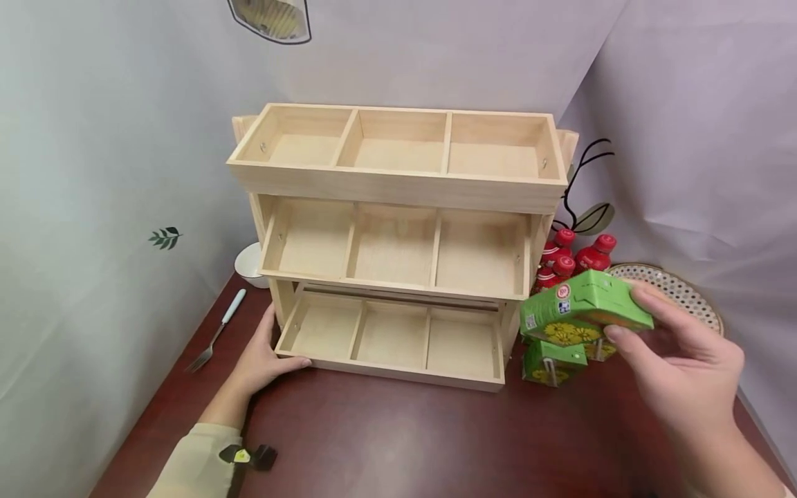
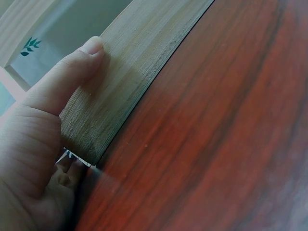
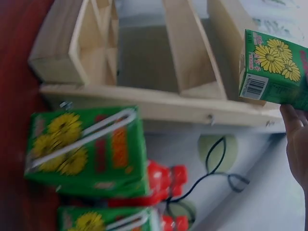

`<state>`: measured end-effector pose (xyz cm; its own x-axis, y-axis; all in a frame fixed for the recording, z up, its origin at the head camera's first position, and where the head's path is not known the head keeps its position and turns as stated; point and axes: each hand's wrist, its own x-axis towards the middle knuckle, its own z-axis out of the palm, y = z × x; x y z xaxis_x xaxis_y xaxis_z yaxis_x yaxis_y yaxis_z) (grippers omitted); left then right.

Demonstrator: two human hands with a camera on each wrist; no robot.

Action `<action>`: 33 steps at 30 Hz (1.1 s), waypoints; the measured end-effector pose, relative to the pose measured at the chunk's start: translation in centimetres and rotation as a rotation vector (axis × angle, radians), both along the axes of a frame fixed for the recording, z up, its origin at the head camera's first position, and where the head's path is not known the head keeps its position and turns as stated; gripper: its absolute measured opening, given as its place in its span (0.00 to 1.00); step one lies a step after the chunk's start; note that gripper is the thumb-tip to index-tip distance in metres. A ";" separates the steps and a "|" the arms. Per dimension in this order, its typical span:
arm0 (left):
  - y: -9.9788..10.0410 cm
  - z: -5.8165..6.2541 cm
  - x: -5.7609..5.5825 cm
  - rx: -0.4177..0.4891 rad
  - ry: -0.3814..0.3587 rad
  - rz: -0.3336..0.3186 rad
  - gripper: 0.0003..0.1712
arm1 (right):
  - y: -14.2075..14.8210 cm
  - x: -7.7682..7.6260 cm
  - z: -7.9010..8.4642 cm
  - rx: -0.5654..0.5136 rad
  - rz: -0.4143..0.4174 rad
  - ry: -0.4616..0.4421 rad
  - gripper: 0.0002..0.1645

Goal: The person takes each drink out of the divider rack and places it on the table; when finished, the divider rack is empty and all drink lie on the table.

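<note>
A three-tier wooden shelf [image 1: 398,190] with compartments stands on the table. My left hand [image 1: 260,356] grips the lower left corner of its bottom tray [image 1: 405,373], thumb along the front board [image 2: 115,82] in the left wrist view. My right hand [image 1: 691,360] holds a green juice box [image 1: 579,308] with yellow flowers, thumb on one side and fingers on the other, raised beside the shelf's right side. In the right wrist view this held juice box [image 3: 274,70] shows its barcode. Below it, more green juice boxes [image 1: 553,363] stand on the table; one has a white straw [image 3: 86,137].
Several red bottles [image 1: 594,254] stand behind the juice boxes, near a dotted woven tray [image 1: 675,294]. At the left are a white bowl [image 1: 250,265] and a fork [image 1: 214,335] with a pale handle. Pale curtains [image 1: 93,173] rise around the table.
</note>
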<state>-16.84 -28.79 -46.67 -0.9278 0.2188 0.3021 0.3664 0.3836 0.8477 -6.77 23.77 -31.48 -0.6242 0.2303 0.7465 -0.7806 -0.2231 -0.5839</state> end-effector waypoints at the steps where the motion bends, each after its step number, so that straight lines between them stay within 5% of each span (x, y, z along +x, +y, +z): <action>1: 0.0 -0.1 0.0 -0.008 0.004 0.002 0.73 | 0.4 0.2 -0.5 -0.001 0.002 -0.003 0.29; 16: 0.0 0.2 0.5 -0.021 -0.009 0.025 0.73 | 5.8 2.9 -4.7 0.084 -0.100 -0.093 0.27; 23: 0.0 0.2 0.3 -0.030 0.008 0.018 0.72 | 8.4 3.7 -6.0 -0.042 0.110 -0.038 0.26; 25: -0.1 0.2 0.3 -0.031 0.009 0.020 0.72 | 9.0 3.8 -6.6 -0.042 0.114 -0.052 0.26; 28: -0.2 0.1 0.3 -0.025 -0.003 0.015 0.72 | 9.9 4.1 -7.2 0.029 0.005 -0.149 0.26; 33: 0.1 0.0 0.3 -0.027 -0.005 0.015 0.73 | 10.7 4.6 -7.5 0.400 -0.458 -0.515 0.27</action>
